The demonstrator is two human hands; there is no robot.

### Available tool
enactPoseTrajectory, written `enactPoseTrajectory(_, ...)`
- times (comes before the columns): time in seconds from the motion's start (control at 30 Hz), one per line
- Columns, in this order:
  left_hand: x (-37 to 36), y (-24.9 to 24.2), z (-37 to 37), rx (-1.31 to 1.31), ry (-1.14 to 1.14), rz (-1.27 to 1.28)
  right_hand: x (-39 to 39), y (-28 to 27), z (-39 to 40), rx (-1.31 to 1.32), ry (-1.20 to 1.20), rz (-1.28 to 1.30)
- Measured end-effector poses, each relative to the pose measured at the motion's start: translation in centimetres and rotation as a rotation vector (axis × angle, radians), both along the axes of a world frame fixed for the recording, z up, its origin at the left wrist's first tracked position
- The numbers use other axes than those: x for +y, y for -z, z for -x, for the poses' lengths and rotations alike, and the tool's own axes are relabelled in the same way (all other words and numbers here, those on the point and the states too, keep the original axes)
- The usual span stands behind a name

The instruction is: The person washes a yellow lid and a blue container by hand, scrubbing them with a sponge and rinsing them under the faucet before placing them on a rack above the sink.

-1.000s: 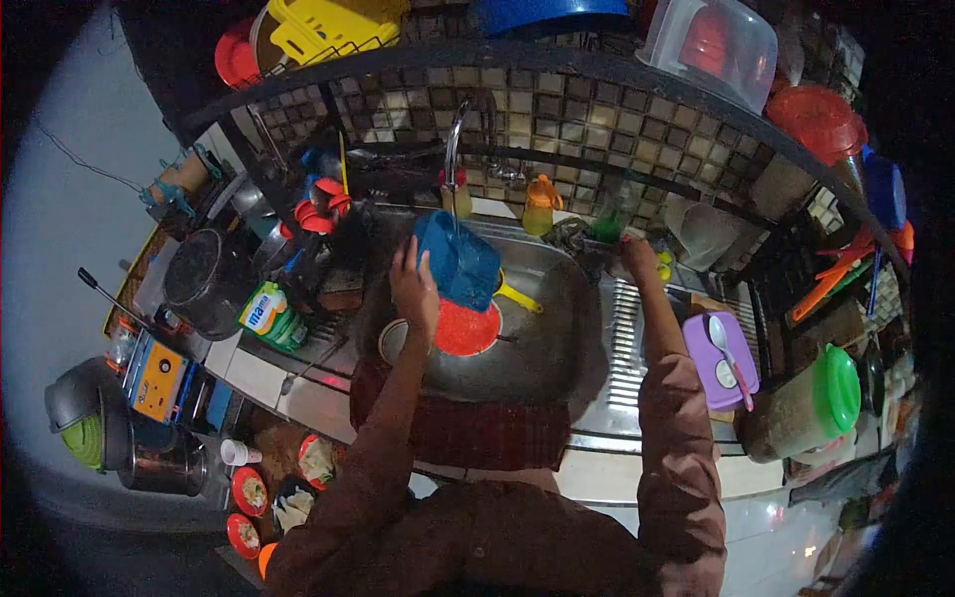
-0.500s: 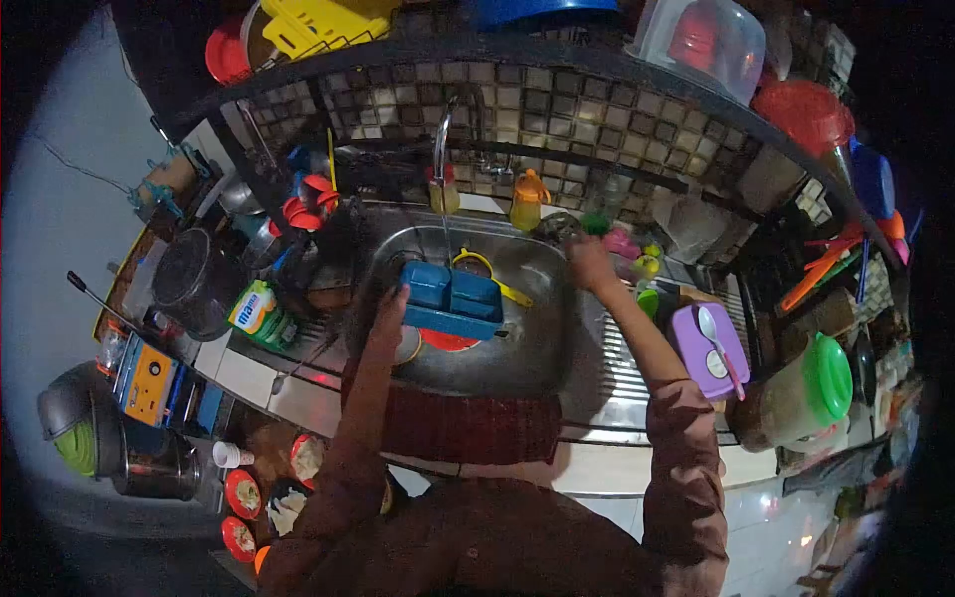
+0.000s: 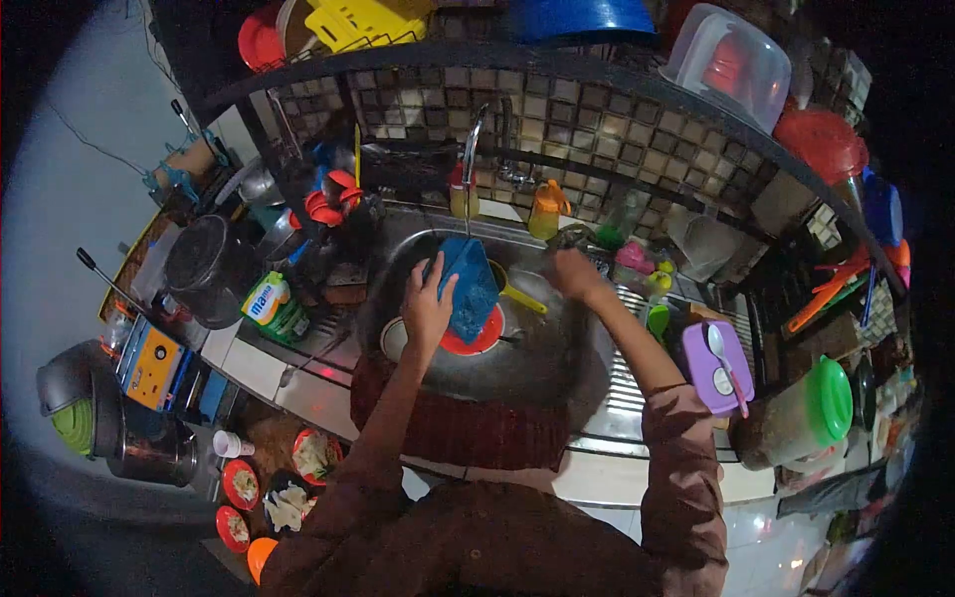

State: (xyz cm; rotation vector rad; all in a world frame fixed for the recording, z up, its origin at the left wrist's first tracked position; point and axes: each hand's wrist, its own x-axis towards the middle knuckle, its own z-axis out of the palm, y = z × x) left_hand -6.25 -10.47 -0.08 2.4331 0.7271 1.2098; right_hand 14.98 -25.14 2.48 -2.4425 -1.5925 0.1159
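Water [image 3: 468, 224] falls from the tap [image 3: 474, 144] onto a blue container [image 3: 470, 303], tilted in the grip of the left hand [image 3: 430, 306], nearer the back edge of the sink [image 3: 537, 368] than its front. A red bowl [image 3: 484, 338] shows below; a yellow handle [image 3: 525, 298] lies just right. Well apart, the right hand [image 3: 577, 276] is by the sink's back right corner; whether it holds anything, I cannot tell.

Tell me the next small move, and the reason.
Probably turn the blue container under the tap so water reaches its other faces: the left hand holds it tilted in the stream, while the right hand is apart from it, near the sink's back right corner.
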Motion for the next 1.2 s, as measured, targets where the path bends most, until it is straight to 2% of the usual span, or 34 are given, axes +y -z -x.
enactPoseTrajectory(0.07, -0.1, -0.2, 0.3, -0.011, -0.008, -0.089, 1.1, -0.3, -1.1, 0.002, 0.185, 0.034)
enactPoseTrajectory(0.13, -0.6, -0.7, 0.4, 0.027, -0.024, -0.232, 2.4, -1.3, -2.1, 0.054, 0.125, 0.063)
enactPoseTrajectory(0.2, -1.1, -0.8, 0.5, 0.065, -0.054, -0.236, 3.9, -2.1, -2.5, 0.130, 0.062, -0.209)
enactPoseTrajectory(0.23, -1.1, -0.5, 0.5, 0.083, -0.049, -0.266, 5.0, -1.7, -3.2, 0.129, 0.047, -0.204)
enactPoseTrajectory(0.3, -0.9, 0.2, 0.2, 0.104, -0.059, -0.321, 8.2, 0.3, -5.0, -0.099, -0.025, -0.299)
enactPoseTrajectory(0.33, -1.0, 0.1, 0.3, 0.107, -0.087, -0.320, 10.1, 1.9, -6.5, -0.097, -0.054, -0.301)
enactPoseTrajectory(0.4, -1.3, -0.1, 0.8, 0.116, -0.074, -0.303, 13.6, 4.5, -9.3, 0.163, 0.035, -0.504)
enactPoseTrajectory(0.43, -1.0, 0.3, 0.8, 0.098, -0.087, -0.339, 14.7, 4.5, -9.5, 0.169, 0.001, -0.503)
enactPoseTrajectory(0.6, -0.6, 0.2, 2.0, 0.124, -0.079, -0.244, 16.5, 6.1, -10.5, -1.062, 0.152, 0.057)
enactPoseTrajectory(0.63, -0.4, 0.3, 2.1, 0.104, -0.042, -0.265, 17.1, 6.8, -12.9, -1.063, 0.139, 0.050)
enactPoseTrajectory(0.7, 0.1, 0.6, 2.3, 0.065, -0.009, -0.333, 19.4, 8.7, -17.3, -0.521, 0.054, 0.135)
enactPoseTrajectory(0.8, 0.6, 1.0, 2.5, 0.091, 0.062, -0.320, 18.7, 5.2, -13.0, -0.446, 0.087, 0.277)
enactPoseTrajectory(0.83, 0.3, 1.0, 2.7, 0.121, 0.041, -0.330, 19.6, 11.2, -16.4, -0.601, 0.166, -0.379)
enactPoseTrajectory(0.87, 0.2, 1.0, 2.9, 0.121, 0.030, -0.324, 19.3, 10.3, -15.1, -0.600, 0.154, -0.377)
enactPoseTrajectory(0.97, 0.1, 1.0, 3.2, 0.065, 0.061, -0.383, 17.4, 1.7, -6.4, -0.452, 0.334, 0.237)
enactPoseTrajectory(1.0, 0.0, 1.2, 3.4, 0.065, 0.067, -0.382, 16.7, 1.9, -4.8, -0.454, 0.329, 0.236)
enactPoseTrajectory(1.07, -0.2, 1.5, 3.6, 0.067, 0.072, -0.379, 14.8, 2.6, -1.5, -0.451, 0.453, -0.273)
enactPoseTrajectory(1.1, -0.3, 1.6, 3.7, 0.067, 0.089, -0.355, 13.5, -2.3, 3.2, -0.223, 0.517, -0.145)
enactPoseTrajectory(1.17, -0.4, 2.6, 3.7, 0.066, 0.103, -0.328, 11.4, -4.8, 9.0, -0.256, 0.211, -0.488)
enactPoseTrajectory(1.2, -0.4, 3.9, 3.4, 0.077, 0.110, -0.274, 11.4, -6.9, 12.5, -0.221, 0.166, -0.394)
